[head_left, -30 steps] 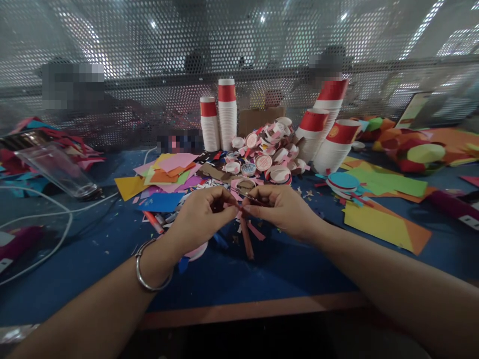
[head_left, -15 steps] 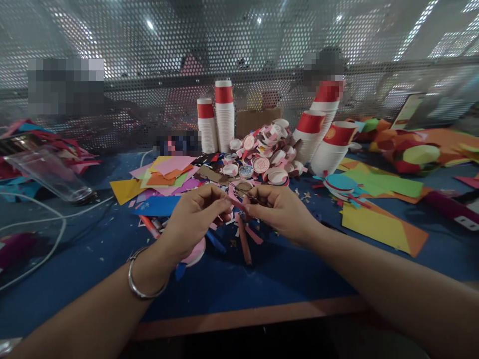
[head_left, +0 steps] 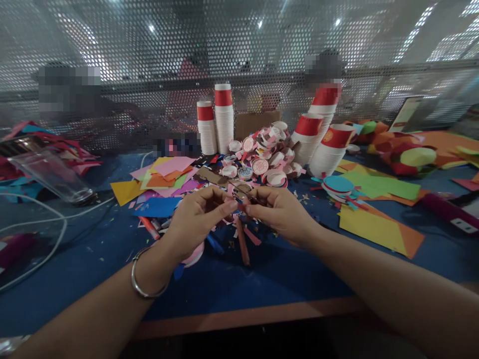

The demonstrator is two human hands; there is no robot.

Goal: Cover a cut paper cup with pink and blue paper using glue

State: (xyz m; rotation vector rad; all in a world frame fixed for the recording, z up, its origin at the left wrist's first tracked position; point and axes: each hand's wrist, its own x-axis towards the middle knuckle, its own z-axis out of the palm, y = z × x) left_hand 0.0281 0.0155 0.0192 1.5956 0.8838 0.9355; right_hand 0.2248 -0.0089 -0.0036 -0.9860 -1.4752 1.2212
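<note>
My left hand (head_left: 200, 212) is closed in a pinch over the middle of the table, its fingertips on a small pink paper strip (head_left: 230, 190) that is mostly hidden. Beside it, almost touching, my right hand (head_left: 280, 209) is closed around a pair of scissors (head_left: 241, 188), whose thin dark blades point up and left. Under the hands lie pink paper scraps (head_left: 252, 235) and a brown marker-like stick (head_left: 242, 242). A pink paper disc (head_left: 194, 255) lies below my left wrist.
Behind the hands rises a heap of decorated paper-cup pieces (head_left: 267, 154), flanked by stacked paper cups (head_left: 223, 119) and more leaning cup stacks (head_left: 331, 152). Coloured paper sheets (head_left: 170, 172) lie left, yellow paper (head_left: 370, 230) right. A clear tumbler (head_left: 52, 174) and white cable (head_left: 62, 234) are far left.
My fingertips have come slightly closer together, and less of the pink strip shows between them. Both hands stay in nearly the same place; the view has shifted a little.
</note>
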